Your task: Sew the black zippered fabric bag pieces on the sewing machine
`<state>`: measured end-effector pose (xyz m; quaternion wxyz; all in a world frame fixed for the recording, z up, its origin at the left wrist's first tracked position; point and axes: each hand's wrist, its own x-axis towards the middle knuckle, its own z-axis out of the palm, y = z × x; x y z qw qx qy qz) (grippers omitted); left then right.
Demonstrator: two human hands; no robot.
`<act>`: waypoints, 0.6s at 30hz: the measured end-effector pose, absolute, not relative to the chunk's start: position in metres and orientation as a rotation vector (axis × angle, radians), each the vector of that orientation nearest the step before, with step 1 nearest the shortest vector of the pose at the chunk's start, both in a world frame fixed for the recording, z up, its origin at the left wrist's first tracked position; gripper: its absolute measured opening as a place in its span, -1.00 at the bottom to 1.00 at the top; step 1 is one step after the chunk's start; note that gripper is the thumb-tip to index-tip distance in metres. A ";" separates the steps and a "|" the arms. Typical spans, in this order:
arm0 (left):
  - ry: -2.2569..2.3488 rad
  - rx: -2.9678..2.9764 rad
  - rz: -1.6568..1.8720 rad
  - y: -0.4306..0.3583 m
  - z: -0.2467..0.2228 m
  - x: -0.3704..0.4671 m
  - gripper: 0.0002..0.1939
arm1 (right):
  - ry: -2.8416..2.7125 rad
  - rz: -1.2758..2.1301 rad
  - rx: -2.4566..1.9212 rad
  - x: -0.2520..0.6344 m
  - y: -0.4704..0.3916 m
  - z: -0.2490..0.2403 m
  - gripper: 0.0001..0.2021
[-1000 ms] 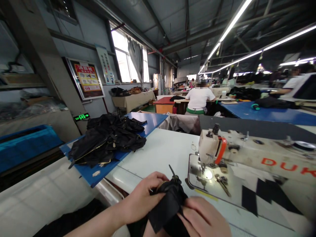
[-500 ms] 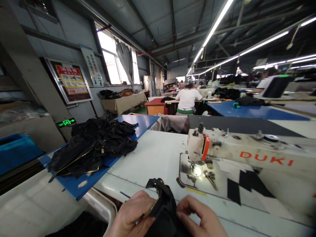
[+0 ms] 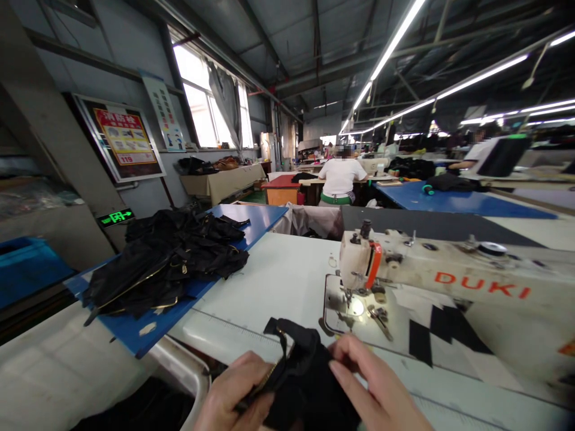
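Observation:
A black fabric piece with a gold zipper (image 3: 309, 365) is held up over the front edge of the pale sewing table (image 3: 269, 281). My left hand (image 3: 245, 389) is closed on its zipper side, thumb on top. At the other side, my right hand (image 3: 366, 377) pinches the cloth's edge between thumb and fingers. The lower part of the piece drops out of the picture. Ahead and to the right stands a sewing machine (image 3: 359, 263), its lamp lighting the needle plate. Small scissors or snips (image 3: 381, 320) lie beside the needle.
A heap of black zippered pieces (image 3: 166, 257) covers much of the blue board (image 3: 265, 221) at the left. Below it, a white bin (image 3: 197, 383) contains dark cloth. A co-worker in a white top (image 3: 339, 176) sits further back. Black and white patches (image 3: 444, 335) lie under the machine arm.
The black piece has been spread wider, with more of its flat face showing. My right hand has shifted slightly right and up, while my left hand keeps its hold.

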<state>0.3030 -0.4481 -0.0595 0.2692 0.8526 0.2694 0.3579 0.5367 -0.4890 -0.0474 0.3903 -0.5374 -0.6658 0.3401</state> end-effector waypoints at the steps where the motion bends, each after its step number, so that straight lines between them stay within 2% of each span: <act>1: 0.832 2.236 0.903 -0.449 -0.066 0.300 -0.88 | -1.706 0.796 -1.366 0.539 -0.490 -0.044 -0.85; 4: 1.019 2.026 0.640 -0.454 -0.082 0.293 -0.72 | -1.793 0.646 -1.373 0.543 -0.493 -0.035 -0.88; 7: 1.072 1.944 0.628 -0.462 -0.083 0.294 -0.50 | -1.903 0.600 -1.399 0.541 -0.495 -0.032 -0.88; 11: 0.997 1.716 0.784 -0.465 -0.068 0.310 -0.60 | -2.043 0.670 -1.394 0.535 -0.495 -0.030 -0.87; 18: 0.589 1.124 0.700 -0.447 -0.078 0.338 -0.39 | -2.110 0.786 -1.351 0.536 -0.495 -0.020 -0.92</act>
